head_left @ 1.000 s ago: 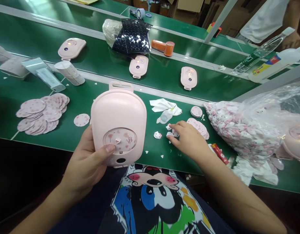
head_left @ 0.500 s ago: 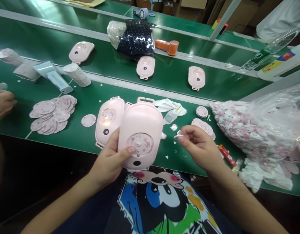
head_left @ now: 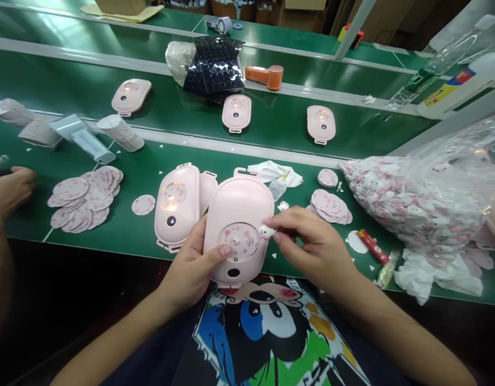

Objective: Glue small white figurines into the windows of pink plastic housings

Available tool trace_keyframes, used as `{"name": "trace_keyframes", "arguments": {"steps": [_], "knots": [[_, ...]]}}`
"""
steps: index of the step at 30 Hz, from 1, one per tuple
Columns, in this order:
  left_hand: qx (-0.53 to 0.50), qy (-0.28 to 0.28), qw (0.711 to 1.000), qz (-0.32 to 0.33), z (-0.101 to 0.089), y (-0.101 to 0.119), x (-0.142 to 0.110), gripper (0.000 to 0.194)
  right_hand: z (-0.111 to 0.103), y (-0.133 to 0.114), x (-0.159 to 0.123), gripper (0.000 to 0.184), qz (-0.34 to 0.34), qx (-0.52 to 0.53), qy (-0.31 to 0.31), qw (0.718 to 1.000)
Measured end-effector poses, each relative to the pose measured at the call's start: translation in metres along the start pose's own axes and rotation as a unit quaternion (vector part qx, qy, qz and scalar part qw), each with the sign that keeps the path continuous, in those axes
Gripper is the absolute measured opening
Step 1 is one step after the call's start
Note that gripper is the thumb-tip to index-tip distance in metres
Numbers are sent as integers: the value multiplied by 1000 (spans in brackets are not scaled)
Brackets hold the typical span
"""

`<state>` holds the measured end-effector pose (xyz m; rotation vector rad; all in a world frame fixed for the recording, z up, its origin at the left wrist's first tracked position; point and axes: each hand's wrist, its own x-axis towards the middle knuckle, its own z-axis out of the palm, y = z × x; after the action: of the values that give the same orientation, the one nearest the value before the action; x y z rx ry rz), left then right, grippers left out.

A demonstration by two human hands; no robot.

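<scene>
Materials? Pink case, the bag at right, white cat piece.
Pink case: likely moulded plastic, satin finish, with soft highlights and smooth rounded edges.
Bag: thin clear plastic film, glossy, creased and see-through.
White cat piece: too small to tell; perhaps plastic, with a smooth face.

Stickers (head_left: 83, 197) left of plastic case (head_left: 238, 201)

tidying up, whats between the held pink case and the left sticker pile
In the head view, a second pink case and then a lone round sticker lie between the held case and the pile.
</scene>
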<state>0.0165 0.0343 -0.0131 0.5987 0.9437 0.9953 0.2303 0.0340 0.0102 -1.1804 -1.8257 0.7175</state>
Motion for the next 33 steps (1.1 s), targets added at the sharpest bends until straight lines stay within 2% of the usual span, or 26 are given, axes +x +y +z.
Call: {"name": "trace_keyframes", "arguments": {"steps": [2,6,12,17,22,28,30,33], "knots": [[-5,3,1000,-5,1,-1,0,61,0,0,1,26,-37,-45,25,998],[-12,3,1000,-6,5,-2,-1,57,4,-1,0,20,-38,-95,76,992],[-12,-4,1000,-3,9,-1,0,55,5,-5,-1,13,-85,-126,79,985],[-15,-10,1000,-5,10,-4,0,57,7,-3,-2,12,-79,-136,82,984],[-5,-6,1000,-7,10,-4,-2,58,9,-3,-4,31,-39,-112,94,989],[-3,-17,1000,-11,10,-3,-2,60,9,-7,-5,31,-11,-87,109,990],[-6,-25,1000,-13,9,-4,-2,64,8,-9,-7,32,-33,-90,105,990],[-4,-38,999,-13,7,-7,-2,62,6,-14,-11,24,-97,-116,45,987]]}}
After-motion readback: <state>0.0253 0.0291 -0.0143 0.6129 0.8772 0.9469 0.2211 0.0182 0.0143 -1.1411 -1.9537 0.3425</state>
